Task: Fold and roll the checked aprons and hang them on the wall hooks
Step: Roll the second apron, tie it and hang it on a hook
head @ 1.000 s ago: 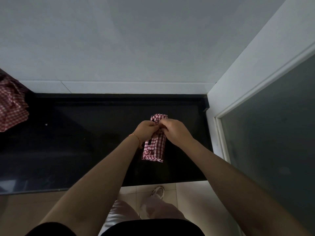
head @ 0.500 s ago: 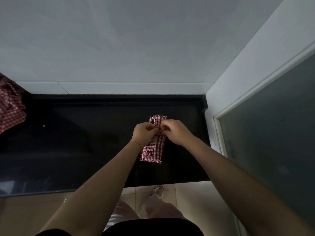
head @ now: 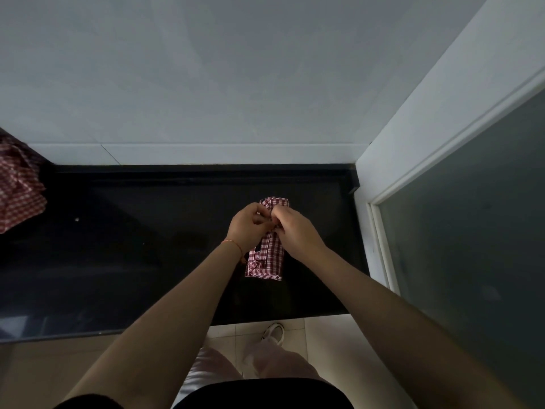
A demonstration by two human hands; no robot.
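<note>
A red-and-white checked apron (head: pixel 267 258), rolled into a tight bundle, lies on the black counter (head: pixel 147 246) right of centre. My left hand (head: pixel 249 227) and my right hand (head: pixel 292 228) meet over the bundle's upper half, fingers curled and pinching the cloth or its strap at the middle. The exact piece pinched is hidden between the fingertips. A second checked apron (head: pixel 17 187) lies crumpled at the counter's far left edge. No wall hooks are in view.
A plain pale wall (head: pixel 236 84) rises behind the counter. A white door frame with a dark glass panel (head: pixel 472 231) stands at the right. Below the counter's front edge are beige floor tiles and my white shoe (head: pixel 274 332).
Both hands have stayed on the rolled apron, with the fingertips shifting slightly higher on the bundle. The bundle has barely moved.
</note>
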